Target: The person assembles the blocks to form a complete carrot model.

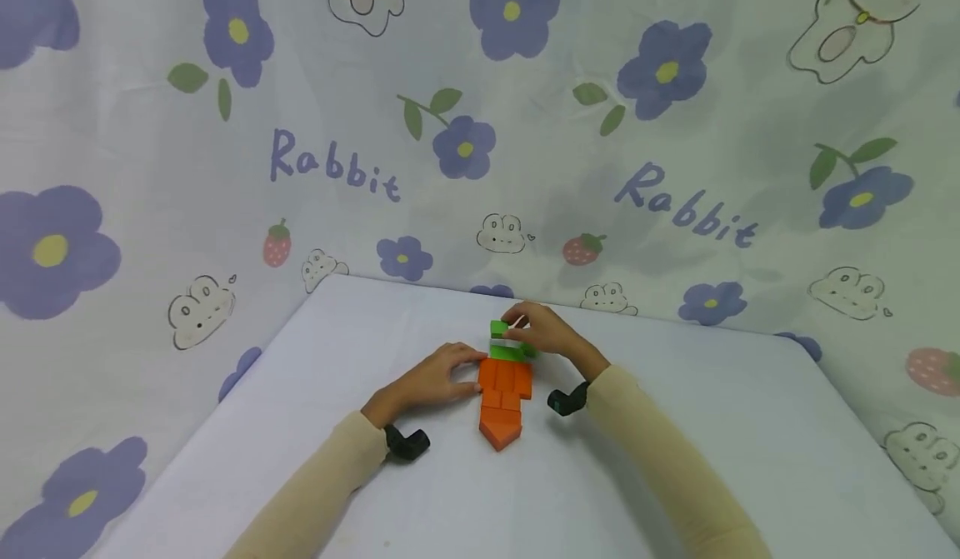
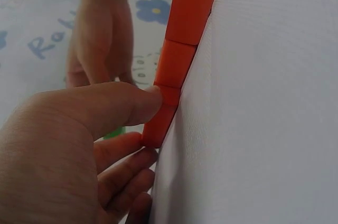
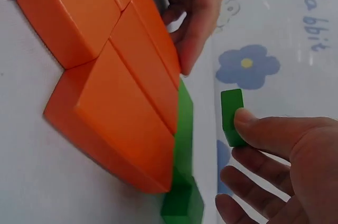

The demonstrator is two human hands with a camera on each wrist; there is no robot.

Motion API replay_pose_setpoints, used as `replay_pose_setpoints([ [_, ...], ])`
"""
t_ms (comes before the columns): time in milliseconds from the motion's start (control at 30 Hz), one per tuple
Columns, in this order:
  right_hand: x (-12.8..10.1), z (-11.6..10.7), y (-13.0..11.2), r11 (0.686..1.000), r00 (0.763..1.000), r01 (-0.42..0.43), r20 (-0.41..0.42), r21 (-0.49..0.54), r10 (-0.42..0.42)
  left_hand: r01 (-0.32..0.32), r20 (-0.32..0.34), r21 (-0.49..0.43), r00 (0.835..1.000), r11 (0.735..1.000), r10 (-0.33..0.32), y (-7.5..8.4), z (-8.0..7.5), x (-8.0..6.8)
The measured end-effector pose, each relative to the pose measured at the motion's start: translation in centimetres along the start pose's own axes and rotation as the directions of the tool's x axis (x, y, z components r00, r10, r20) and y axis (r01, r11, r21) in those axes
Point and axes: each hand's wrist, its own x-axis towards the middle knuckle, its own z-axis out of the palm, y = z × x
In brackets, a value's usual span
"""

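Pinching green block (carrot beside)

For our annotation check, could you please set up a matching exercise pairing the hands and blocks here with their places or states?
Things:
1. left hand
2. right hand
3. orange blocks
4. small green block

Places or states:
A. lie flat, forming a carrot-shaped body with a point toward the person
B. pinched at the carrot's far end
C. touches the orange side
D. holds a green piece

Pairs: 1-C, 2-D, 3-A, 4-B

The right hand pinches a small green block just beside the orange blocks.
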Motion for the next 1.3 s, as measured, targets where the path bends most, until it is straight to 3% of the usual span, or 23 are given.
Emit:
replay_pose_setpoints([
  [167, 1.1, 1.1, 0.6, 0.998, 0.997, -0.069, 0.026, -0.01, 0.069, 0.006, 0.012, -0.014, 1.0, 1.0, -0.005, 0.0, 0.3, 0.3],
  [400, 1.0, 2.3, 0.8, 0.994, 0.994, -0.093, 0.049, -0.064, 0.096, 0.001, 0.019, -0.007, 1.0, 1.0, -0.001, -0.1, 1.0, 0.5],
  [867, 1.4, 2.6, 0.1, 0.992, 0.996, -0.084, -0.021, -0.097, 0.083, -0.005, 0.006, -0.003, 1.0, 1.0, 0.005, 0.1, 0.5, 0.5],
  [1100, 0.1, 2.2, 0.3, 0.989, 0.993, -0.11, -0.049, -0.101, 0.106, -0.013, 0.025, -0.005, 1.0, 1.0, 0.013, 0.7, 1.0, 1.2],
  [1300, -1.5, 2.0, 0.9, 0.995, 0.982, -0.082, -0.177, -0.059, 0.07, -0.035, 0.029, -0.027, 0.999, 0.999, 0.035, 1.0, 1.0, 1.2],
])
